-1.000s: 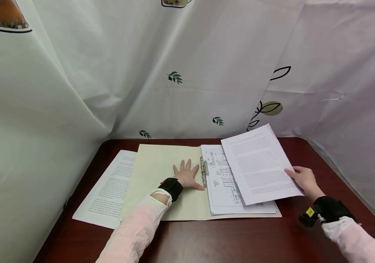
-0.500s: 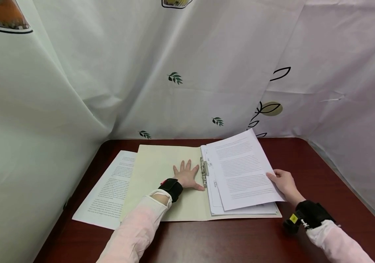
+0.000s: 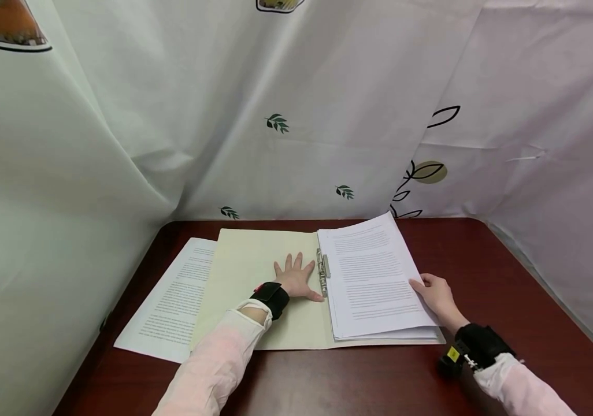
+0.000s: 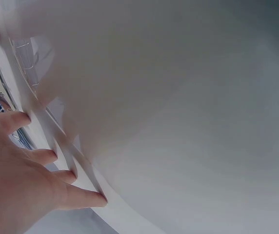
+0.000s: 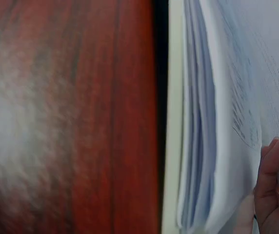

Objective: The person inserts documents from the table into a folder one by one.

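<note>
A cream folder (image 3: 244,248) lies spread on the table, with a metal clip (image 3: 322,271) along its fold. My left hand (image 3: 296,283) rests flat on the folder's left cover, fingers spread, just left of the clip. Over the stack of papers (image 3: 421,334) on the folder's right side lies a printed sheet (image 3: 369,271), its far right corner slightly raised. My right hand (image 3: 436,296) pinches this sheet's right edge between thumb and fingers; in the right wrist view the thumb (image 5: 275,158) is on top of the paper. The sheet's left edge is beside the clip.
Another printed sheet (image 3: 177,306) lies on the left, partly under the folder. The dark red wooden table (image 3: 359,381) shows around the papers. A white patterned cloth (image 3: 213,115) hangs behind and at both sides.
My right hand has moved left and toward me with the printed sheet, which came down over the stack and now covers the drawing there. The left hand has stayed in place.
</note>
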`<state>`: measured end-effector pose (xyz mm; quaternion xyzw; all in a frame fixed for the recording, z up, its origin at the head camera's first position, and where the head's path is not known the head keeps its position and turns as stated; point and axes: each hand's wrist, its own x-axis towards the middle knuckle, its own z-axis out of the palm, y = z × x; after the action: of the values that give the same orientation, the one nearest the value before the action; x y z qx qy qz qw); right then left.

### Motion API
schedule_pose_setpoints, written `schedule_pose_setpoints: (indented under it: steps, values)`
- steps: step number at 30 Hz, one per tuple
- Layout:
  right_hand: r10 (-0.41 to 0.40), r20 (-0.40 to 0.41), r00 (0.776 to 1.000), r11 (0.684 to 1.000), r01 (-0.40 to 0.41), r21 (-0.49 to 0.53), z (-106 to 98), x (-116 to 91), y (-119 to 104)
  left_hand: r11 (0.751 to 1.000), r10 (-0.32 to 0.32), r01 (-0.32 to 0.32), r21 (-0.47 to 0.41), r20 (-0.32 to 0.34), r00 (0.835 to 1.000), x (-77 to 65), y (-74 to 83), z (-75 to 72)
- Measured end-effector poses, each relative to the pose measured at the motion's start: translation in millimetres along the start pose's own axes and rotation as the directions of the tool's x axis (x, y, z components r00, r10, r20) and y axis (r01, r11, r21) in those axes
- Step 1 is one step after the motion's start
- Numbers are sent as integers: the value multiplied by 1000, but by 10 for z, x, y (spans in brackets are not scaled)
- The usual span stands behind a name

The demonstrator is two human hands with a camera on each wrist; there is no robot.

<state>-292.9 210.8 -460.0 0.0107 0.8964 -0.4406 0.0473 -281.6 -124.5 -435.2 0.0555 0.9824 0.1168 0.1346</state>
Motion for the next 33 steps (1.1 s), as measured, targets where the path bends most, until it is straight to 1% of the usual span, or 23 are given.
schedule_pose_setpoints:
  steps: [5,16,20,25,30,33]
  values:
    - [3,3,1000,1000,-3,-4,38,-1,-6,1000,-8,8,3,1,1000,12,-2,6]
    - [-23,28,999,999,24,-41,44,-17,-3,1000,-22,22,15,5,1000,62,-6,30]
    - [-68,35,997,993,71,-90,34,-43,-16,1000,-17,17,8,1,1000,53,-6,22]
    - [-137,36,990,976,141,-168,29,-59,-38,1000,-13,13,1,2,1000,51,-9,7]
    - [-144,46,989,967,150,-205,44,-48,-26,1000,-16,16,3,0,1000,59,-7,9]
    - [-136,58,989,969,145,-201,52,-31,0,1000,-20,20,6,1,1000,53,-4,14]
